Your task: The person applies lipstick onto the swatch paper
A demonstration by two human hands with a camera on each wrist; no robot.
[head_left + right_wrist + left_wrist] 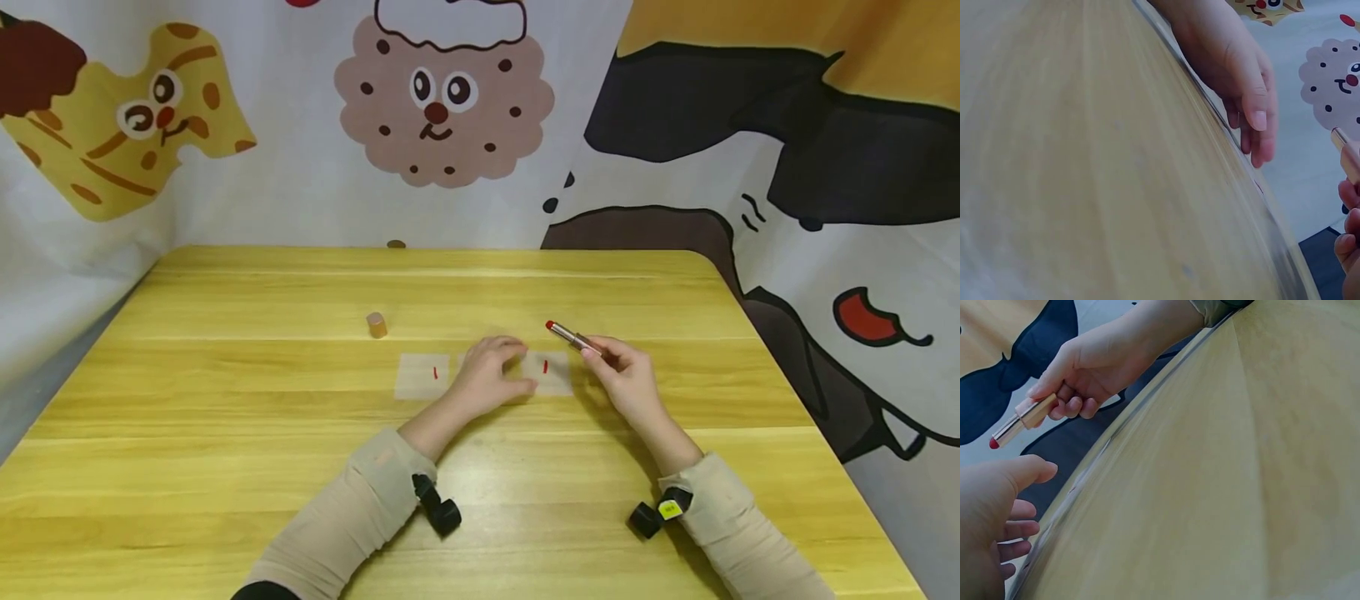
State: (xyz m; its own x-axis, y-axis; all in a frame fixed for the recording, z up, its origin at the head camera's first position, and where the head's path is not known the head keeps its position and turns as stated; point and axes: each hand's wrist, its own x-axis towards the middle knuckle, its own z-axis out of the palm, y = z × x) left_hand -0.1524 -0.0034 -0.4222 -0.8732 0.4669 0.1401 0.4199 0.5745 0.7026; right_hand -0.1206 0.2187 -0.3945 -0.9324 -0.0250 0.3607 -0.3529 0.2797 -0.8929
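Red lipstick (570, 334) sits pinched in our right hand (624, 377), held over the table (225, 467) near the right paper (559, 379). Our left hand (489, 377) holds nothing, thumb and fingers apart, between that and the left paper (415, 379). We seem to be drawing small red lines (545, 367); another would call for a soft, steady touch.

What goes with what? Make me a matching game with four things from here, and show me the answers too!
Things:
1. Lipstick
2. Small cylinder
3. Red strokes
4. Left hand

Where or how:
A. On the pale sheets
B. Holding nothing
C. In the right hand
D. Standing on the table

Right pairs: 1-C, 2-D, 3-A, 4-B
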